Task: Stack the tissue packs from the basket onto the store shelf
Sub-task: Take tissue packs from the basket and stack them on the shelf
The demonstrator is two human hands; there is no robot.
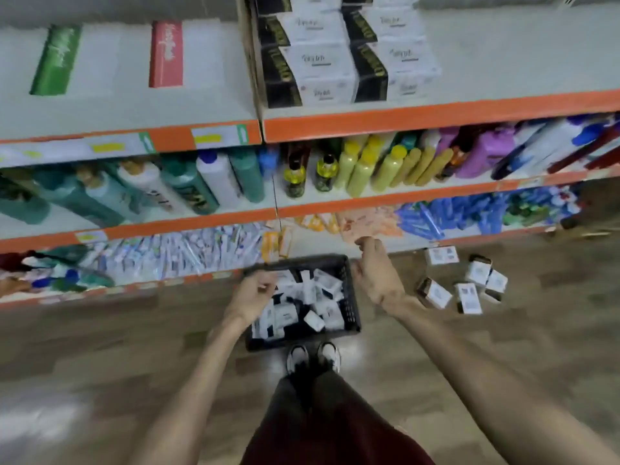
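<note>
Looking straight down past the person's legs point(318, 414) in dark clothing, the view takes in two pale shoes point(297, 359) on a wood-patterned floor point(134, 347) at the bottom centre of the frame. Just above the toes sits a black plastic basket point(353, 303), filled with a loose jumble of white and black tissue packs point(322, 290).

Both bare forearms reach up from the lower edge toward it. The left grip point(251, 293) hovers over the basket's left rim with its fingers curled inward beside the packs; blur hides whether it is grasping one. The right grip point(375, 273) hangs over the basket's right rim, fingers loosely bent and released, with nothing in it.

On the floor to the right of the basket, apart from it, lie several scattered packs point(468, 297) of the same kind, some tipped on their sides.

Beyond the basket rises a store shelf unit point(402, 124) with orange front edges. Its lowest level holds blurred small boxes and blue sachets. The middle level carries upright bottles point(188, 186), green and white at the left, yellow at the centre, purple at the right. On the top level, upper centre, stand neat stacks of matching packs point(335, 55). At the upper left lie a green box point(57, 58) and a red box point(166, 55).
</note>
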